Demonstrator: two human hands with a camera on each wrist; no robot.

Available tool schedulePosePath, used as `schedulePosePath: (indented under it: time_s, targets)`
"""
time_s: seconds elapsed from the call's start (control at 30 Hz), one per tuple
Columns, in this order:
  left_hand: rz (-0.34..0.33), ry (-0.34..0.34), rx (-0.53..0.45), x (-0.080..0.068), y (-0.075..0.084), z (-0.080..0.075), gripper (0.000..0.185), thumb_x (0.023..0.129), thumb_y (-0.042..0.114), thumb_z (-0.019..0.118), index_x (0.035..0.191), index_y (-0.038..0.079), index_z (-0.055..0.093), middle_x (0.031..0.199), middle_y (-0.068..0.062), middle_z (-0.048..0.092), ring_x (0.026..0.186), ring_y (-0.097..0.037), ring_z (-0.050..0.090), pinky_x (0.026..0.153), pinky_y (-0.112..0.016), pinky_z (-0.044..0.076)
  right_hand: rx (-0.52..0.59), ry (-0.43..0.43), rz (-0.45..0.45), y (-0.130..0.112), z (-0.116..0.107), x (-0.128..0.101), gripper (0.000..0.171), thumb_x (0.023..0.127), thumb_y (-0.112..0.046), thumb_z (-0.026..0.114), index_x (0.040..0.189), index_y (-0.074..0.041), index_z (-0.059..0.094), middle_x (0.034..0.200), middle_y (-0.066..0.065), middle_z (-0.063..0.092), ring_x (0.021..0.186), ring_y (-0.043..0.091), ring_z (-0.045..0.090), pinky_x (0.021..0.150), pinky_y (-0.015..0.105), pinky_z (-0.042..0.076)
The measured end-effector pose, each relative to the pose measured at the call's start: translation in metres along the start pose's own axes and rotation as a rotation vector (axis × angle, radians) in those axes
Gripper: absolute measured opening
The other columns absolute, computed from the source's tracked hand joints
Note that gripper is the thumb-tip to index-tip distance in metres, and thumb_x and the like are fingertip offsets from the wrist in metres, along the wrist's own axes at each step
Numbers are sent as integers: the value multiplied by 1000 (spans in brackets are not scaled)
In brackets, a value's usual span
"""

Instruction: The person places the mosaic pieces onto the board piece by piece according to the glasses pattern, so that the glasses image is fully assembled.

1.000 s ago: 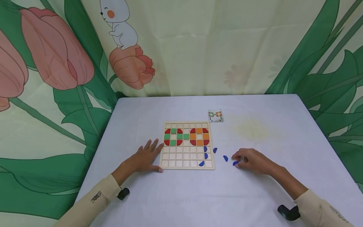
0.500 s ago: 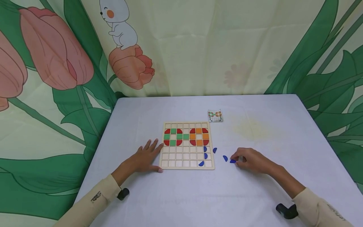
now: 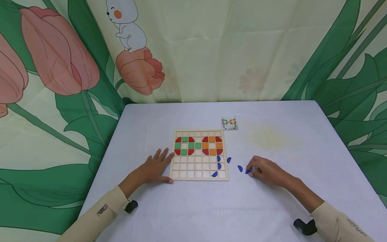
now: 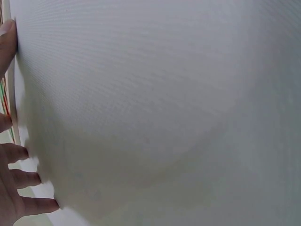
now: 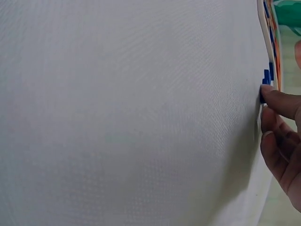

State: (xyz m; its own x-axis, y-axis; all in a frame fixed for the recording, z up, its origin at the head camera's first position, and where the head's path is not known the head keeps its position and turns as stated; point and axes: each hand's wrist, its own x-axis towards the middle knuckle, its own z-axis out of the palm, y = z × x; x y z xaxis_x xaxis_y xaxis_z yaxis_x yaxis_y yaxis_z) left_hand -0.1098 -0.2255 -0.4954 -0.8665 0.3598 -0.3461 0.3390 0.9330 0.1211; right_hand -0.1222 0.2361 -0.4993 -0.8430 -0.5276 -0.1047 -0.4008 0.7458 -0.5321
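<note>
A wooden grid board (image 3: 184, 167) lies on the table with red, green and orange pieces set in its upper rows. My left hand (image 3: 154, 169) rests at the board's left edge, fingers spread, the index finger and thumb touching the frame. Right of the board, my right hand (image 3: 267, 169) pinches a blue half-circle piece (image 3: 248, 171) between thumb and fingers, low at the tabletop. In the right wrist view that blue piece (image 5: 262, 96) is partly hidden by the fingers. Several blue half-circles lie on the board's right side, the lowest one (image 3: 214, 174) slanted.
Two loose blue half-circles, one nearer my right hand (image 3: 240, 168) and one by the board's edge (image 3: 228, 160), lie on the white tablecloth (image 3: 193, 208). Behind the board's right corner is a small pattern card (image 3: 229, 123). A printed curtain (image 3: 211, 50) hangs behind the table.
My right hand has moved slightly left with the blue half-circle, which now shows at the fingertips and has turned a little. The left hand and the board stay put.
</note>
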Motion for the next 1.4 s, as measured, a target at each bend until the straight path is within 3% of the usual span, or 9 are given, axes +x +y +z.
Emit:
schedulePosePath:
  time_s: [0.27,0.53,0.87,1.2,1.4]
  targets:
    - [-2,6,-6,-1,1,-2,112,77,71,71,162,20,19,169,-14,11,154,-46,11,112,-72,26,-4,-33,-14,-4,0,0,18,86,-9,78,97,-20,69,93,-12,64,79,5,53,70,21,50]
    - [8,9,-8,-3,2,-4,111,78,70,71,162,19,19,169,-15,11,153,-47,11,112,-71,26,4,-34,2,-6,-1,5,19,88,-10,77,105,-18,72,98,-10,69,91,8,62,82,26,57]
    - [2,-5,-19,-1,0,-2,113,76,70,72,162,19,18,169,-15,10,154,-47,9,112,-72,25,217,-94,-32,-26,-9,28,13,93,-13,72,106,-14,69,98,-3,69,75,14,58,62,22,52]
    - [8,2,-7,-1,-2,1,113,77,73,70,162,21,18,169,-14,11,154,-46,10,112,-71,26,314,-88,-103,-49,-3,57,24,92,-19,74,115,-11,72,103,0,69,72,14,56,58,22,49]
    - [13,11,-5,-1,-2,1,112,77,73,69,162,20,19,169,-15,12,153,-47,11,112,-71,26,357,-98,-134,-60,3,74,16,90,-21,77,102,-15,68,93,-2,65,71,15,55,60,21,47]
